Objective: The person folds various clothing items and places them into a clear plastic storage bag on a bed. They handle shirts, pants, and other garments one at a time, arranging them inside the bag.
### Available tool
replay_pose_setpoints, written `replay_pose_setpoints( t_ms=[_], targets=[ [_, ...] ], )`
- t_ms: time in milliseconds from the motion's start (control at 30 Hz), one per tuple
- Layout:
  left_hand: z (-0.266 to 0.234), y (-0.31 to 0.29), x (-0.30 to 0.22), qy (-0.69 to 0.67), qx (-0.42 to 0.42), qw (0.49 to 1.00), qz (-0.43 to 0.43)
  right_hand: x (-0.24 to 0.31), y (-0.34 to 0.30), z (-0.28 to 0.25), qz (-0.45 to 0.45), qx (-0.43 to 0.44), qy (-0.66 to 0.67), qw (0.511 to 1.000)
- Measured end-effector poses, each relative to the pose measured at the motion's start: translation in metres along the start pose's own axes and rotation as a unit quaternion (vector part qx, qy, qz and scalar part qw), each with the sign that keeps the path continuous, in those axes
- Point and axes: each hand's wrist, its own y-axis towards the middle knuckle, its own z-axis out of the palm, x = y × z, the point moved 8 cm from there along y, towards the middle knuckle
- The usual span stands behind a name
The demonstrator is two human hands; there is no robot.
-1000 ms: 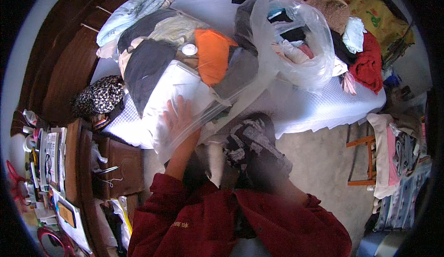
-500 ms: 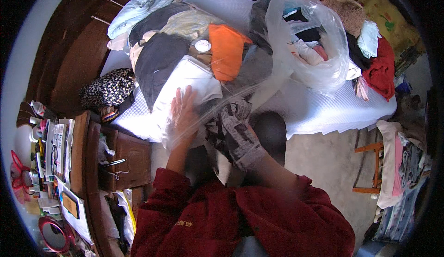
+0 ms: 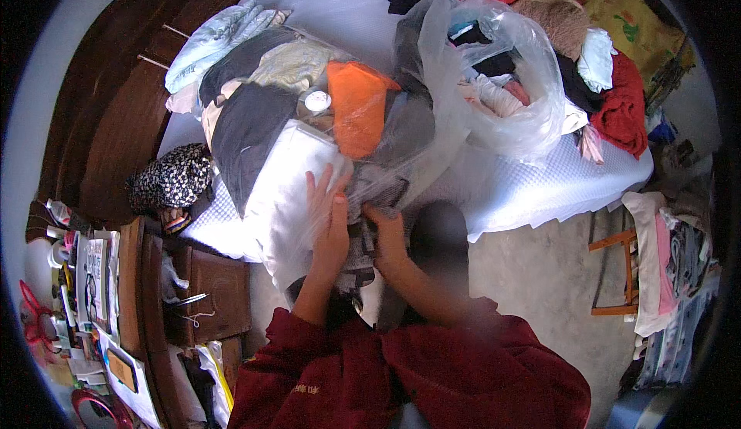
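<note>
My left hand lies with its fingers stretched out against a folded white cloth, at the edge of a grey patterned garment. My right hand is curled on that garment between my knees, its fingertips partly hidden by fabric. Thin clear plastic spreads over the white cloth and joins a large clear plastic bag, whose mouth gapes over clothes. Beyond my hands lie an orange cloth, a dark grey garment and a small white round object.
Clothes lie on a bed with a pale quilted cover. A red garment is at the right, a black floral cloth at the left. A cluttered wooden desk stands left; a wooden chair with draped clothes stands right.
My right hand has drawn back out of the patterned garment that covered its wrist and now grips it. My left hand has shifted right, closer to the other. The view has tilted slightly.
</note>
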Motion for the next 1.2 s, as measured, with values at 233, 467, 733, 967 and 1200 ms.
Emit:
replay_pose_setpoints(
  t_ms=[233, 467, 733, 967, 1200],
  targets=[
    [0.014, -0.002, -0.007, -0.148, 0.025, 0.986, -0.07, 0.057, 0.104, -0.038, -0.221, -0.148, -0.091, 0.96],
    [0.037, -0.019, 0.023, -0.287, 0.04, 0.946, -0.146, 0.103, 0.165, 0.056, -0.292, -0.141, -0.577, 0.749],
    [0.042, -0.019, 0.029, -0.287, 0.058, 0.947, -0.134, 0.121, 0.167, 0.068, -0.32, -0.069, -0.663, 0.674],
    [0.031, -0.04, 0.067, 0.154, 0.017, 0.988, 0.024, 0.067, 0.06, 0.074, -0.557, 0.0, -0.669, 0.492],
    [-0.021, -0.046, 0.056, 0.437, -0.165, 0.883, 0.043, 0.056, 0.079, 0.096, -0.505, 0.034, -0.722, 0.473]
  ],
)
